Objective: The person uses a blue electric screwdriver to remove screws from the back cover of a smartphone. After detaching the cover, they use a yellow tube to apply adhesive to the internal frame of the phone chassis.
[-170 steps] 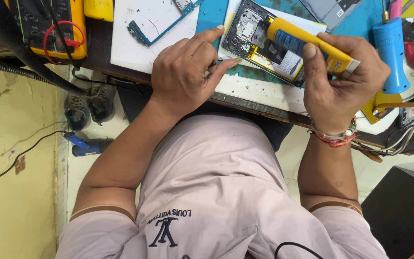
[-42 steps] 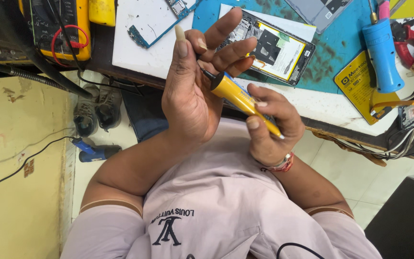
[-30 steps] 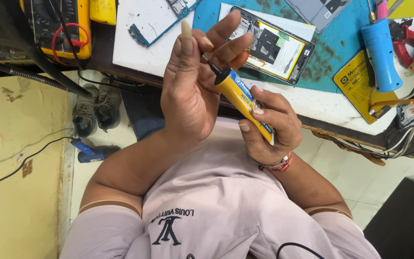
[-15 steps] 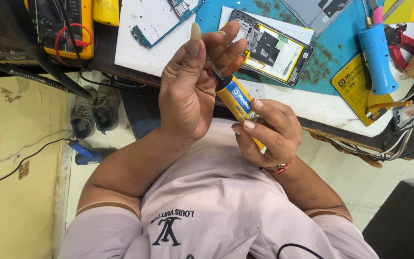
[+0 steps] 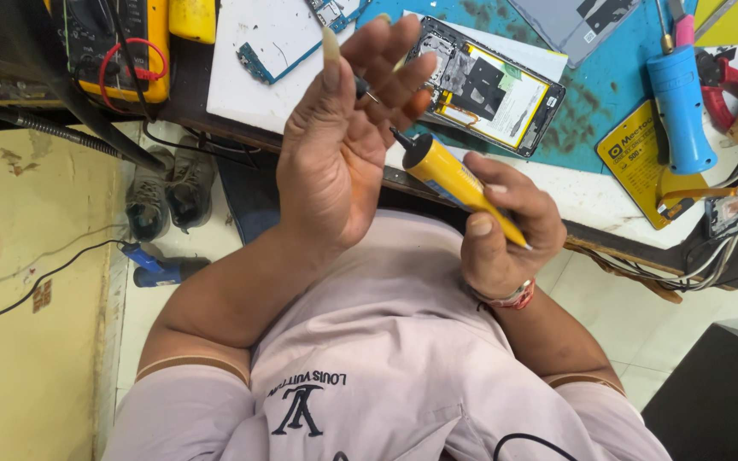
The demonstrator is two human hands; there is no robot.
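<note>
1. Head view: left hand (image 5: 335,145) raised above the desk (image 5: 608,196) edge, palm turned toward the camera, fingers (image 5: 386,60) spread fairly wide and slightly curled.
2. A small dark cap (image 5: 360,85) pinched between thumb and fingertips of that hand; too small to tell more.
3. Right hand (image 5: 506,226) just right of the left one and nearer the body, fingers closed round a yellow glue tube (image 5: 450,175).
4. Tube tilted, its black nozzle pointing up and left toward the left palm, close to it but apart; tail end hidden in the right fist.
5. Red-and-white thread band (image 5: 506,299) on the right wrist.
6. Farther off, on a blue mat (image 5: 617,77), an opened phone (image 5: 489,85) lying flat with its insides showing, just beyond the fingertips of the left hand.
7. White board (image 5: 258,77) with a small circuit strip (image 5: 271,55) at the far left of the desk; yellow meter (image 5: 113,43) with red lead beside it, farther left.
8. Blue cylindrical tool (image 5: 681,107) at the far right of the mat, red-handled pliers (image 5: 728,85) just beside it.
9. Below the desk, on the floor to the left, a pair of dark shoes (image 5: 164,192) and a blue tool (image 5: 160,266).
</note>
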